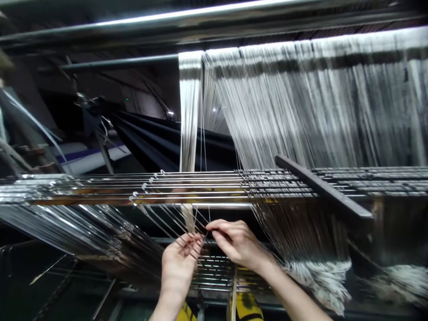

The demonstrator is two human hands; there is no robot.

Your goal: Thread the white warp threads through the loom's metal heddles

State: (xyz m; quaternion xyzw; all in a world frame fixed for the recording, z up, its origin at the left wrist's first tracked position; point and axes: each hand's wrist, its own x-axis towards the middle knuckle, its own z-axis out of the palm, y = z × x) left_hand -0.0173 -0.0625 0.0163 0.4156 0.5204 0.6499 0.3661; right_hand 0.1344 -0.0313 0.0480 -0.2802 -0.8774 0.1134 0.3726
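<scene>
The only view looks out from the person's head, facing forward and down. It stands close to the work: the left hand [179,263] and the right hand [239,243] show large toward six o'clock. It faces metal rods [207,194] running from nine o'clock to three, with a thick bar [200,31] across twelve.

Pale threads [209,214], upright, thin heddles [157,221], slanting
</scene>
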